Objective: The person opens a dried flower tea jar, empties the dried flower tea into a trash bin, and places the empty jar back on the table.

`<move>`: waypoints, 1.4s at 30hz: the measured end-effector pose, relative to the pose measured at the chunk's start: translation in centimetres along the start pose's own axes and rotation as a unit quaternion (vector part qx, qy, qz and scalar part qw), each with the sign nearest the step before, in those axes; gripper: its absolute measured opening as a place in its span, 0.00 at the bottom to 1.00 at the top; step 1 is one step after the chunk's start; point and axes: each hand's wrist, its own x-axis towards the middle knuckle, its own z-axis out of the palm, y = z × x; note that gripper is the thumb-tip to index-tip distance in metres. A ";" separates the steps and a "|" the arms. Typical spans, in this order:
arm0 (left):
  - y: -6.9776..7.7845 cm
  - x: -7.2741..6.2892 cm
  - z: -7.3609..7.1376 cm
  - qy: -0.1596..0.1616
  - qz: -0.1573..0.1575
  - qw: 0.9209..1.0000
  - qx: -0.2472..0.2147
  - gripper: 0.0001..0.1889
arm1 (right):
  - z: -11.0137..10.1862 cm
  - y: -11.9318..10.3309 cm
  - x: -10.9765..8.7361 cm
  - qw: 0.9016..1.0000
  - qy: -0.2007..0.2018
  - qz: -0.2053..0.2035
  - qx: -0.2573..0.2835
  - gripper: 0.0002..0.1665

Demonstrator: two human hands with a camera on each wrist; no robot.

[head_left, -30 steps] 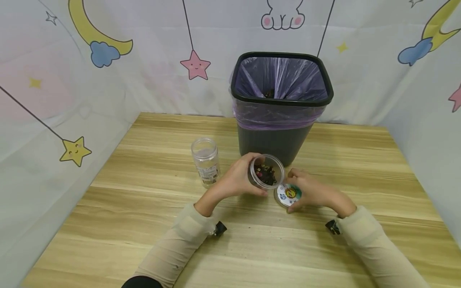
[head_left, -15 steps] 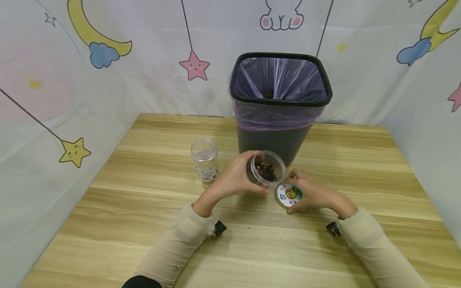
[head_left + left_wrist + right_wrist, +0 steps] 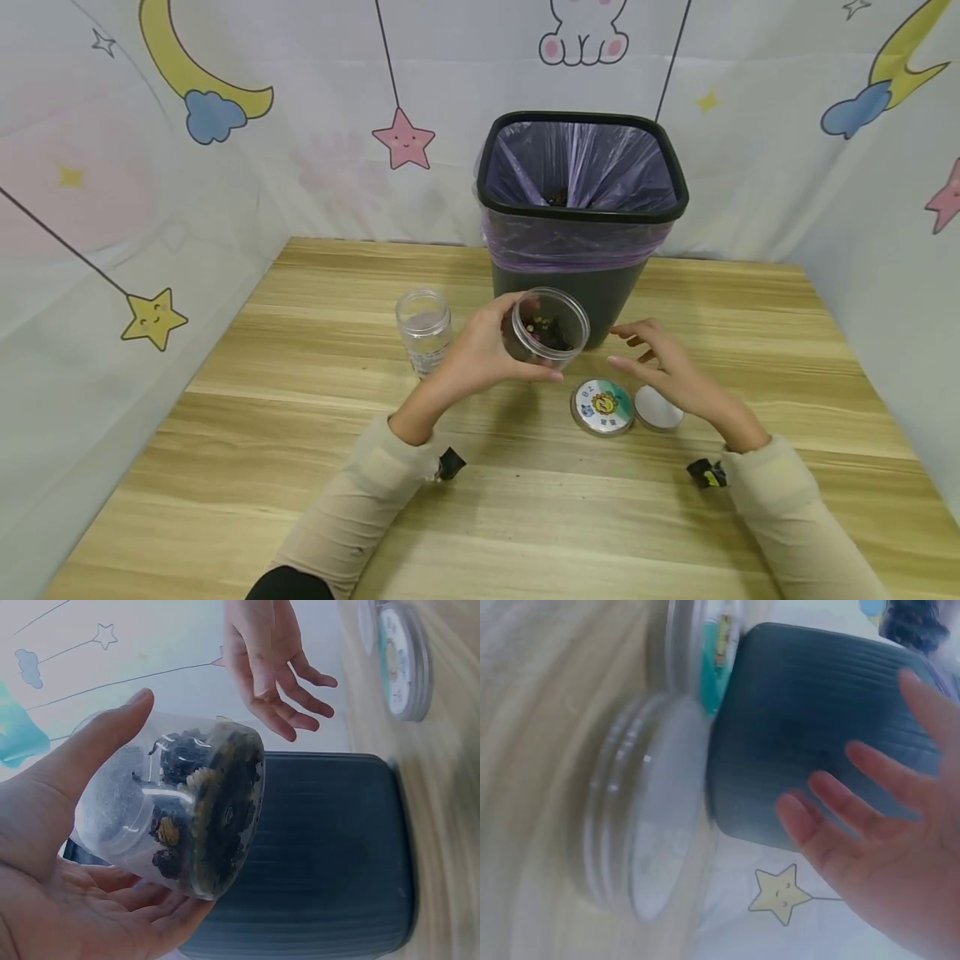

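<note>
My left hand (image 3: 480, 350) grips a clear plastic jar (image 3: 558, 354) around its side, off the table in front of the bin. Dark dried bits with some yellow and reddish pieces, like flower tea, lie in its bottom (image 3: 199, 795); its mouth is uncovered. My right hand (image 3: 686, 379) hovers with fingers apart and holds nothing. Below it lie two round lids side by side: one with a printed sun label (image 3: 602, 407), the other plain white (image 3: 659, 408). In the right wrist view the white lid (image 3: 660, 810) is close below the fingers.
A dark bin (image 3: 562, 287) with a purple liner stands behind the jar, some dark matter inside it. To the left, a second clear jar (image 3: 424, 329) stands upright without a lid, partly behind my left hand. Printed fabric (image 3: 330, 100) walls the wooden table (image 3: 300, 333).
My right hand has come off the labelled lid and moved right and up, showing the white lid. My left hand has shifted the jar up and slightly left, towards the bin.
</note>
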 end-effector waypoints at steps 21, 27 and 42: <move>2.2 -0.9 -4.2 0.095 0.017 0.995 -0.040 0.47 | -6.8 -5.8 5.1 0.974 0.180 -0.003 0.139 0.53; 2.4 -0.9 -5.2 0.116 0.017 0.993 -0.027 0.45 | -8.0 -7.1 7.1 0.976 0.189 -0.007 0.109 0.55; 1.8 -0.4 -7.9 0.152 0.003 0.987 -0.057 0.45 | -8.2 -9.0 9.0 0.975 0.207 0.069 -0.031 0.59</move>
